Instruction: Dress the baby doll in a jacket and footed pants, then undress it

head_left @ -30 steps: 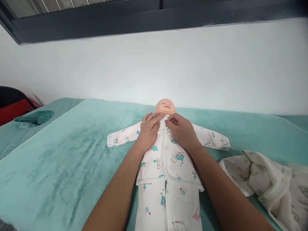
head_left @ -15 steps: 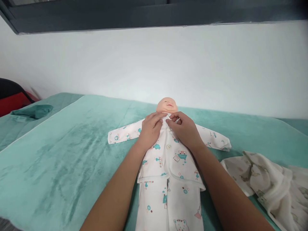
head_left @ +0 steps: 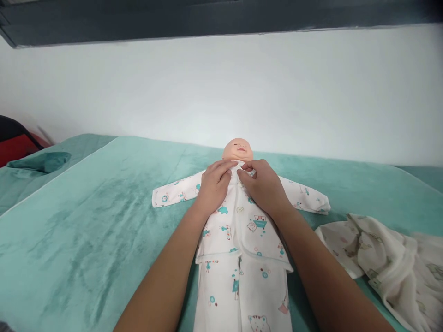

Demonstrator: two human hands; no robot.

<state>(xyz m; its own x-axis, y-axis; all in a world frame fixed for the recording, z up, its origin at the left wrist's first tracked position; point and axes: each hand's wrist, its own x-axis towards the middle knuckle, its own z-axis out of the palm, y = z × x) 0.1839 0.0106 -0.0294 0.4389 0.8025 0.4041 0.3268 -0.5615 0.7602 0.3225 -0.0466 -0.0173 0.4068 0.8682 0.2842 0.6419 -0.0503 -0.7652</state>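
Observation:
A baby doll (head_left: 237, 148) lies on its back, head toward the wall, in a white baby shirt (head_left: 228, 221) printed with small animals and toys. Its sleeves stretch out to both sides. Matching white pants (head_left: 256, 295) cover the legs below the hem. At the neckline, my left hand (head_left: 214, 182) has its fingers bent together on the collar edge. Close beside it my right hand (head_left: 263, 182) pinches the opposite edge between thumb and fingers. The fingertips nearly meet just under the doll's chin and partly hide the collar. A heart-shaped mark (head_left: 240, 210) shows on the front.
A teal plush cover (head_left: 104, 230) spreads under the doll. To the right lies a crumpled white printed cloth (head_left: 391, 263). A red and black object (head_left: 17, 143) stands at the far left. The white wall (head_left: 221, 92) rises behind, below a dark frame (head_left: 221, 18).
The whole view has shifted slightly. Both hands stay at the collar, with only small finger movements. The doll and its clothes lie as before.

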